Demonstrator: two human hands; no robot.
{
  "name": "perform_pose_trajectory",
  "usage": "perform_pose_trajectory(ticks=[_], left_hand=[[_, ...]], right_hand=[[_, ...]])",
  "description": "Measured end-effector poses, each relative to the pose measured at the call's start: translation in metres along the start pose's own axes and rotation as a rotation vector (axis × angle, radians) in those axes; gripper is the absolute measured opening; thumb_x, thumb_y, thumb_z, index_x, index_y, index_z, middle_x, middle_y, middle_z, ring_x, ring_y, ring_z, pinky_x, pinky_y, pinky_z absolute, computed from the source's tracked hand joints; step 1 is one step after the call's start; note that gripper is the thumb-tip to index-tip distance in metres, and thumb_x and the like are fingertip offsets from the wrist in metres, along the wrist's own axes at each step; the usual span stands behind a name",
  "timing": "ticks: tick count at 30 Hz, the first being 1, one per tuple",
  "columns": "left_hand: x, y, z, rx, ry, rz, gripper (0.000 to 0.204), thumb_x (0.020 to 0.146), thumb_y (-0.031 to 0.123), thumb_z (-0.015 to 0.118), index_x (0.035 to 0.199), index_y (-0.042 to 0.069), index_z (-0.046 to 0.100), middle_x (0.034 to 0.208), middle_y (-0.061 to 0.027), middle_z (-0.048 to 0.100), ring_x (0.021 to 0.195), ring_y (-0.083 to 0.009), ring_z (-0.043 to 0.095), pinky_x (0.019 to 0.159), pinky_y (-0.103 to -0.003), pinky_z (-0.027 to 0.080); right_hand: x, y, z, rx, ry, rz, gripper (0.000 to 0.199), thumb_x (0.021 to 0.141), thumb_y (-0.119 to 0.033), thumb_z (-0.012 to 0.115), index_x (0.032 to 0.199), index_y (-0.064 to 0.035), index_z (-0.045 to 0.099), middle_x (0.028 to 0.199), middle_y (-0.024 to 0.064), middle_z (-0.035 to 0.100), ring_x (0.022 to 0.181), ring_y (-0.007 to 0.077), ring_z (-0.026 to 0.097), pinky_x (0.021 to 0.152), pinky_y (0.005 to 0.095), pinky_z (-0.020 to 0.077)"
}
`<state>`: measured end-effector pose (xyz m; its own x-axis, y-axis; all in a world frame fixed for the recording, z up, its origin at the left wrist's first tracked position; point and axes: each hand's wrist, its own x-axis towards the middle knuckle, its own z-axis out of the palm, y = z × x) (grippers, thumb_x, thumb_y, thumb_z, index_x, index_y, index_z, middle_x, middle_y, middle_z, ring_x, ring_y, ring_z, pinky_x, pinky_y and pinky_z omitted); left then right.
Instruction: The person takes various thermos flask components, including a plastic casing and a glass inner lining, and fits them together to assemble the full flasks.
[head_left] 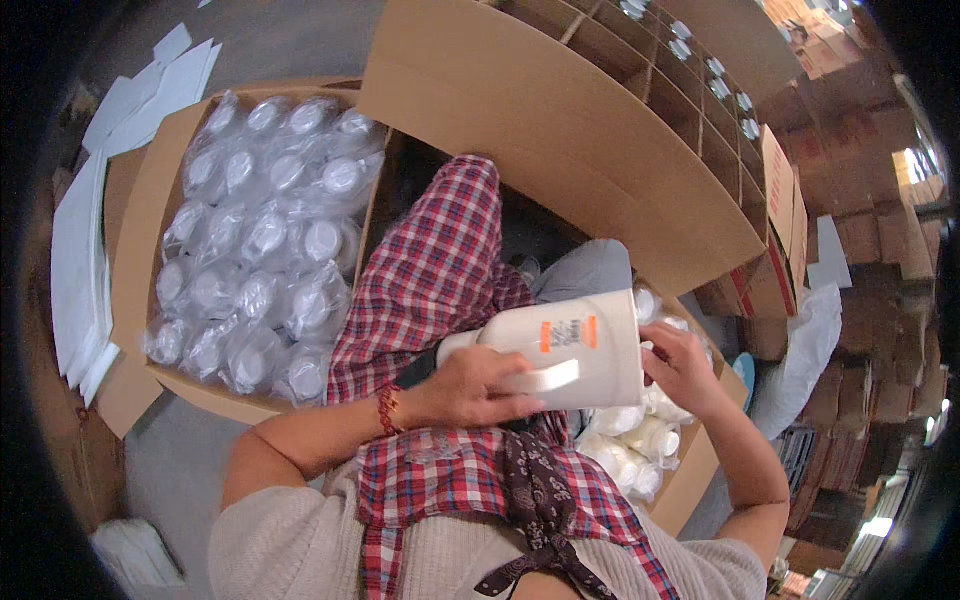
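Note:
A white plastic jug (605, 372) with a side handle and an orange-marked label lies on its side above my lap, its flat base toward the right. My left hand (460, 388) is closed around its neck and handle end. At the base, my right hand (682, 365) has its fingers curled against the rim, partly hidden by the jug. Just below and behind the jug, white bottles (655, 440) fill an open carton (695, 470) by my right arm.
To the left, an open cardboard box (135, 250) holds several bagged clear bottles (265, 235). Ahead stands a large carton (560, 120) with cardboard dividers and silvery-capped items. White sheets (80, 270) lie at far left. A crumpled plastic bag (800, 360) and stacked cartons (845, 410) are at right.

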<state>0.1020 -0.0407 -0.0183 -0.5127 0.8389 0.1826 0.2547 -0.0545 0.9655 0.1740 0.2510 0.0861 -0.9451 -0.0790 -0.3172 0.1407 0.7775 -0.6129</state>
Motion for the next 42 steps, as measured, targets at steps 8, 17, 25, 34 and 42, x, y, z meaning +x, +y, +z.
perform_pose_trajectory(ticks=[8, 17, 25, 34, 42], left_hand=[[0.023, -0.004, 0.005, 0.024, -0.227, 0.157, 0.064, 0.089, 0.036, 0.058, 0.136, -0.002, 0.034, 0.100, -0.0164, 0.060, 0.089, -0.0331, 0.058, 0.080, -0.042, 0.042], [0.030, -0.012, -0.003, 0.073, -0.132, 0.255, 0.070, 0.093, 0.030, 0.052, 0.138, -0.013, 0.020, 0.117, -0.0252, 0.056, 0.108, -0.0364, 0.055, 0.094, -0.041, 0.042], [0.015, -0.188, -0.101, 0.549, 0.254, -0.373, 0.033, 0.090, 0.018, 0.054, 0.121, 0.005, 0.056, 0.111, -0.0137, 0.059, 0.101, -0.0286, 0.059, 0.086, -0.044, 0.048], [-0.012, -0.372, -0.062, 0.832, -0.507, -1.050, 0.028, 0.090, 0.022, 0.048, 0.103, 0.006, 0.068, 0.116, -0.0169, 0.064, 0.111, -0.0339, 0.060, 0.087, -0.063, 0.043], [0.043, -0.125, -0.203, -0.460, 0.281, -0.472, 0.019, 0.084, 0.010, 0.060, 0.103, 0.006, 0.061, 0.095, 0.0014, 0.063, 0.085, -0.0105, 0.059, 0.073, -0.024, 0.046]], right_hand=[[0.059, 0.018, -0.031, 0.154, -0.172, 0.267, 0.024, 0.086, -0.008, 0.062, 0.107, 0.0046, 0.064, 0.079, 0.0043, 0.065, 0.061, 0.0088, 0.058, 0.056, 0.0248, 0.0490], [0.146, 0.011, -0.042, 0.088, -0.324, 0.266, 0.016, 0.086, -0.010, 0.064, 0.098, 0.0012, 0.065, 0.081, 0.0020, 0.065, 0.068, 0.0071, 0.057, 0.059, 0.0238, 0.0475], [0.188, 0.021, -0.044, 0.143, -0.417, 0.270, 0.014, 0.085, -0.012, 0.067, 0.092, 0.0009, 0.066, 0.082, 0.0016, 0.066, 0.077, 0.0068, 0.057, 0.070, 0.0233, 0.0486], [0.197, -0.008, -0.048, 0.264, -0.381, 0.183, 0.020, 0.084, -0.009, 0.069, 0.100, 0.0019, 0.064, 0.091, 0.0022, 0.065, 0.082, 0.0090, 0.060, 0.074, 0.0245, 0.0496], [0.191, -0.040, -0.075, 0.374, 0.006, -0.061, 0.043, 0.081, -0.019, 0.075, 0.116, 0.0005, 0.059, 0.104, 0.0051, 0.063, 0.093, 0.0116, 0.059, 0.081, 0.0268, 0.0485]])
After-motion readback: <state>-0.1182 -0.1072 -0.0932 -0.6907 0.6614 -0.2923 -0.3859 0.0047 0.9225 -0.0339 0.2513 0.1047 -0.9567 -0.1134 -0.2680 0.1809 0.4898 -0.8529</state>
